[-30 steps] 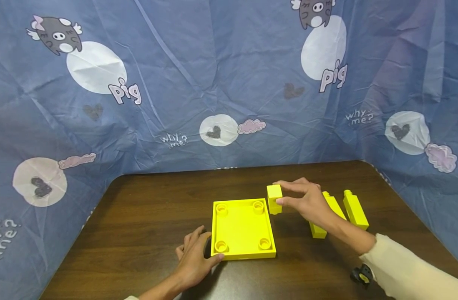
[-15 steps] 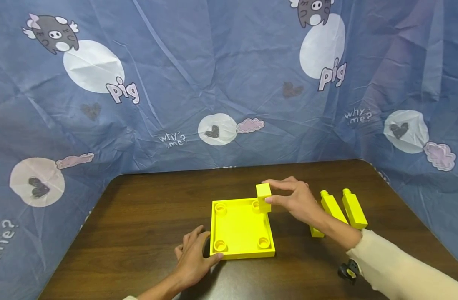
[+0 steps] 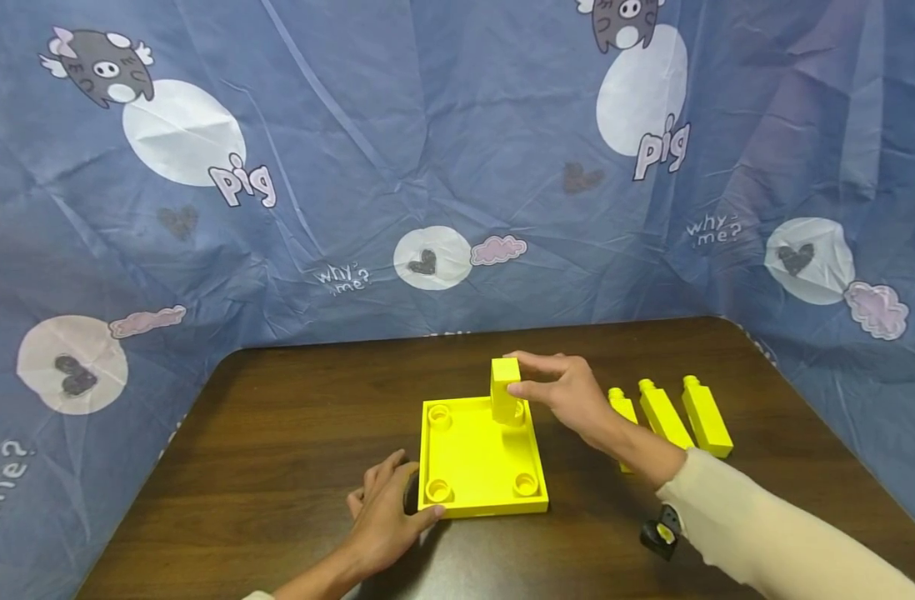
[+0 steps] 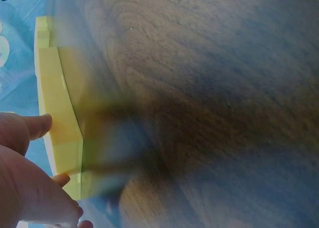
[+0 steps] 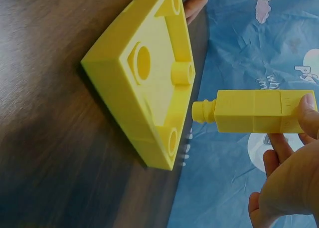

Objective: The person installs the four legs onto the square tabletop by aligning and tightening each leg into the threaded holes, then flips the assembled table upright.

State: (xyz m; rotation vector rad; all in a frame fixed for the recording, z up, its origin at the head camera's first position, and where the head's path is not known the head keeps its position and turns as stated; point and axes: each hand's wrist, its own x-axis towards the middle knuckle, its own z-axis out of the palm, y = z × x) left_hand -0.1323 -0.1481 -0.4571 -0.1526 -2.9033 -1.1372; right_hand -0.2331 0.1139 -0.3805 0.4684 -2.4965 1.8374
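Observation:
A yellow square tabletop (image 3: 476,458) with a raised rim lies underside up, a round socket in each corner. My left hand (image 3: 388,512) grips its near left corner, the thumb along the front edge; the left wrist view shows the thumb (image 4: 39,125) against the tabletop's side (image 4: 62,108). Between thumb and fingers, my right hand (image 3: 566,392) pinches a yellow table leg (image 3: 502,392) by its upper end. The leg stands roughly upright above the far right socket, which it partly hides. In the right wrist view its ridged round peg (image 5: 202,112) faces the tabletop, apart from it.
Three more yellow legs lie right of the tabletop: one (image 3: 707,417) farthest right, another (image 3: 665,414) beside it, and a third (image 3: 622,406) partly behind the right forearm. Blue printed fabric (image 3: 315,167) hangs behind the brown wooden table (image 3: 292,417).
My right hand has carried the leg leftward, from beside the tabletop to over its far right corner. The left hand and the tabletop have stayed in place.

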